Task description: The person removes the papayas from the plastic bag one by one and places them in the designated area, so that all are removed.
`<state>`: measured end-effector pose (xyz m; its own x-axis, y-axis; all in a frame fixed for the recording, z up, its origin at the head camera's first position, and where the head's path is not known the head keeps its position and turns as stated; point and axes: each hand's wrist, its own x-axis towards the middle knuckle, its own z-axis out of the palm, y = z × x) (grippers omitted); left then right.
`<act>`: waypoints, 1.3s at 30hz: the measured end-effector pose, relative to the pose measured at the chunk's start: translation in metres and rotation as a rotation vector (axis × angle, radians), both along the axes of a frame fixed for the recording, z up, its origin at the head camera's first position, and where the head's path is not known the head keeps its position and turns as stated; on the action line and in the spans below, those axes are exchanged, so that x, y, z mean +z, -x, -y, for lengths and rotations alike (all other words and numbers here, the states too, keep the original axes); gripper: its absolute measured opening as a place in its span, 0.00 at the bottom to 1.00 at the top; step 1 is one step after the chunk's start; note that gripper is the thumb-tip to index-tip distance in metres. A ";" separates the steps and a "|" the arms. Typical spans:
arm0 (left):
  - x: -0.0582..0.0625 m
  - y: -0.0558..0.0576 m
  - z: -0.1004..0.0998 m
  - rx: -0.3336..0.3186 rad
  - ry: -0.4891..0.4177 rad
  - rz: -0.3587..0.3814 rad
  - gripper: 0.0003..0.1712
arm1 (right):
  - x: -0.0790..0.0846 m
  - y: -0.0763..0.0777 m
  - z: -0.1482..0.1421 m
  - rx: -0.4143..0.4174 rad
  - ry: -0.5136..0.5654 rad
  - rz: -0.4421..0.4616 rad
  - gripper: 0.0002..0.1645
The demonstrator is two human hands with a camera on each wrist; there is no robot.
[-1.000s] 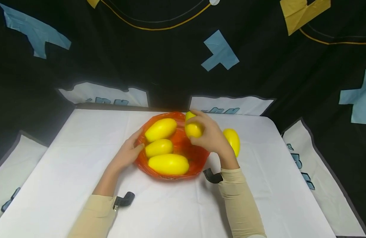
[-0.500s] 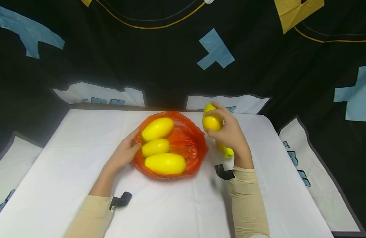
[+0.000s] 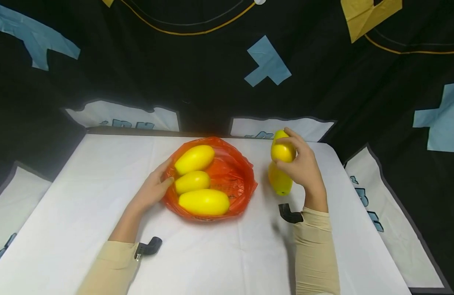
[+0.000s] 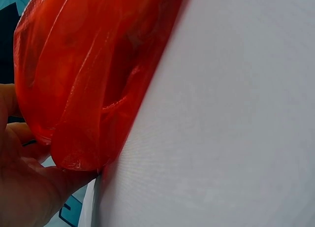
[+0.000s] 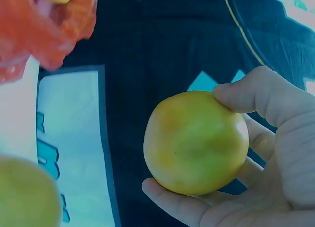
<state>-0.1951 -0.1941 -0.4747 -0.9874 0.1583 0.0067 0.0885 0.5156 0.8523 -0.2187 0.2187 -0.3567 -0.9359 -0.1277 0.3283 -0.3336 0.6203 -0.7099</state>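
My left hand [image 3: 154,186] holds the left rim of an open red plastic bag [image 3: 234,180], the thumb over the edge and the other fingers outside. In the left wrist view the thin red film [image 4: 74,89] bulges against that hand. Three smooth yellow oblong fruits lie in the bag's left half: a far one [image 3: 195,159], a middle one [image 3: 192,182] and a near one [image 3: 204,202]. My right hand [image 3: 302,166] grips another yellow fruit [image 3: 283,149] between thumb and fingers, raised right of the bag. In the right wrist view its greenish rounded end [image 5: 197,143] faces the camera.
One more yellow fruit [image 3: 280,180] lies on the white table [image 3: 212,258], partly behind the right hand. A dark cloth [image 3: 197,73] with blue and yellow patches hangs beyond the table's far edge. Black wrist devices sit by both sleeves.
The right hand has carried its yellow fruit from over the bag's right rim out to the right, toward the fruit on the table. The left hand keeps its place at the bag.
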 end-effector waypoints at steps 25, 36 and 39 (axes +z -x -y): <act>-0.003 0.002 0.001 -0.003 -0.010 0.003 0.38 | -0.054 -0.001 -0.060 -0.170 0.027 0.109 0.28; -0.003 0.000 0.002 0.000 -0.022 -0.007 0.38 | -0.080 0.005 -0.074 -0.192 -0.006 0.191 0.27; -0.003 0.000 0.002 -0.002 -0.021 -0.009 0.38 | -0.088 0.007 -0.079 -0.212 -0.025 0.240 0.27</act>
<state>-0.1955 -0.1956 -0.4779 -0.9870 0.1599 0.0186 0.0968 0.4971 0.8623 -0.2258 0.2981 -0.4449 -0.9928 0.0735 0.0944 -0.0199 0.6765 -0.7361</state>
